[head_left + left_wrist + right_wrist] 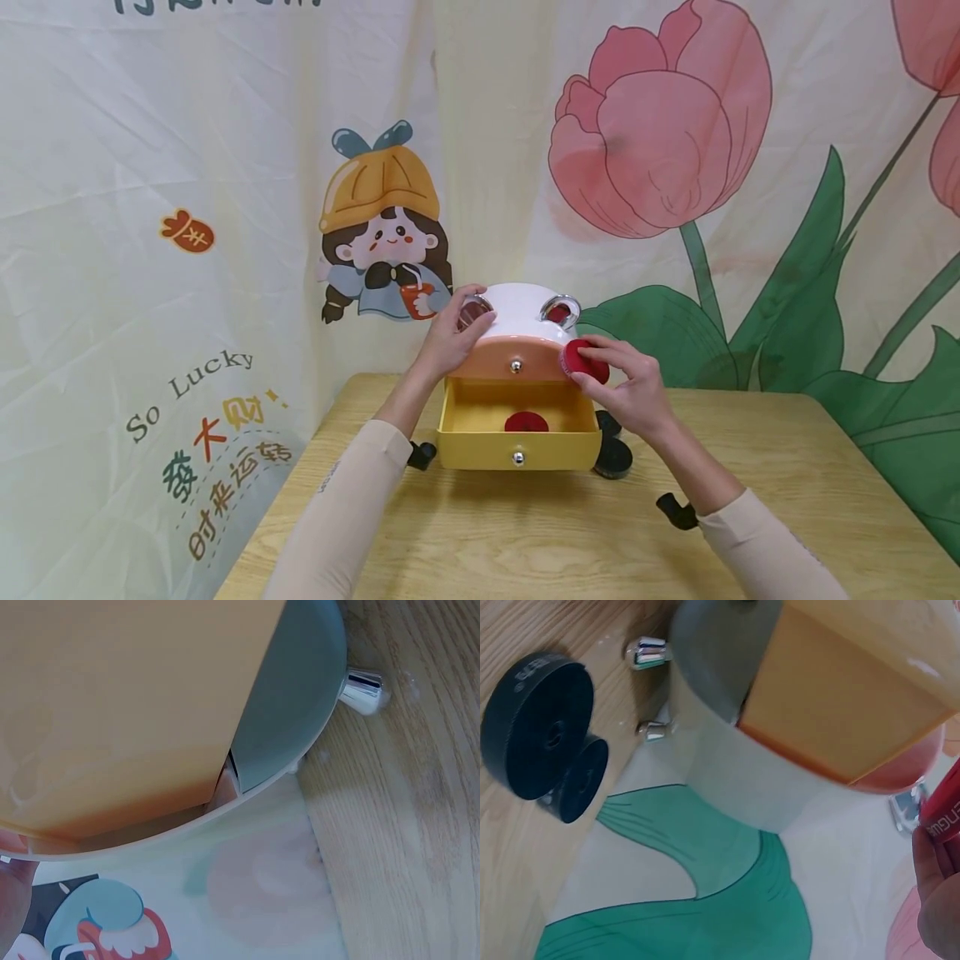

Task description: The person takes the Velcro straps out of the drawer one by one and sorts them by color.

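A small drawer box (517,312) with a white rounded top stands on the table, two chrome-rimmed rings on its top. My left hand (459,329) grips the box's upper left, thumb and fingers about the left ring (474,312). Between thumb and fingers, my right hand (633,383) pinches a red roll of tape (585,362) beside the right end of the orange upper drawer (480,358). The right wrist view shows pale lettering on that red roll's edge (943,814). Below, the yellow drawer (480,450) is pulled out, and another red roll (527,422) lies inside it.
Two black rolls (536,727) lie on the table (480,533) to the box's right. A black curved piece (677,511) is near my right forearm, and a black object (422,455) sits by my left sleeve. A printed cloth (495,167) hangs behind.
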### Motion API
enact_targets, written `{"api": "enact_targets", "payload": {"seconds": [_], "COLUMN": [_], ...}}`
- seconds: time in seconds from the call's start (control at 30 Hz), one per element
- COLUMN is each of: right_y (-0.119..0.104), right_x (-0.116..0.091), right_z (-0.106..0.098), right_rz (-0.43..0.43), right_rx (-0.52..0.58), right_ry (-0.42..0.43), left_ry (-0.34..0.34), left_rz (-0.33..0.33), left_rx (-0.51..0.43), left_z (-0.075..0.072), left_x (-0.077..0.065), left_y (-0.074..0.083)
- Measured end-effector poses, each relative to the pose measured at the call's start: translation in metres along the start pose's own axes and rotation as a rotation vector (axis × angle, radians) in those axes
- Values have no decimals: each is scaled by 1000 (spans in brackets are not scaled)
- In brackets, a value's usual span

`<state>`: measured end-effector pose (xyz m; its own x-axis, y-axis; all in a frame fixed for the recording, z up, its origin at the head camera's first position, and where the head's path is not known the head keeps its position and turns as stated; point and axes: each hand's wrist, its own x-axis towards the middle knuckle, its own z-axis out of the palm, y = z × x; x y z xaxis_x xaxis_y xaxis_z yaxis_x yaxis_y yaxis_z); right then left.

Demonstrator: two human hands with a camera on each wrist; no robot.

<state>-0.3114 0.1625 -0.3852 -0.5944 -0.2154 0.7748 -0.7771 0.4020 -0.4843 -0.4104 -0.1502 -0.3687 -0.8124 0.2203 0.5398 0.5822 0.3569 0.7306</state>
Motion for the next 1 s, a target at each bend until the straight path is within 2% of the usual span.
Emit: {"api": "enact_targets", "payload": {"seconds": [0.2,0.43,0.7,1.0], "right_y": [11,22,32,50], "right_x": [-5,-9,-14,-22], "right_z": [-2,-4,-9,-14], "right_rz": [61,69,120,251], "right_rx": [-44,-62,-102,-128], "right_ry": [23,57,64,29], "left_ry": [-4,4,7,0], "left_rz": [-5,-7,-8,-4], "left_rx": [0,11,17,10], "left_z": [0,0,0,0], "left_x": [0,0,0,0], "left_y": [1,1,1,0]}}
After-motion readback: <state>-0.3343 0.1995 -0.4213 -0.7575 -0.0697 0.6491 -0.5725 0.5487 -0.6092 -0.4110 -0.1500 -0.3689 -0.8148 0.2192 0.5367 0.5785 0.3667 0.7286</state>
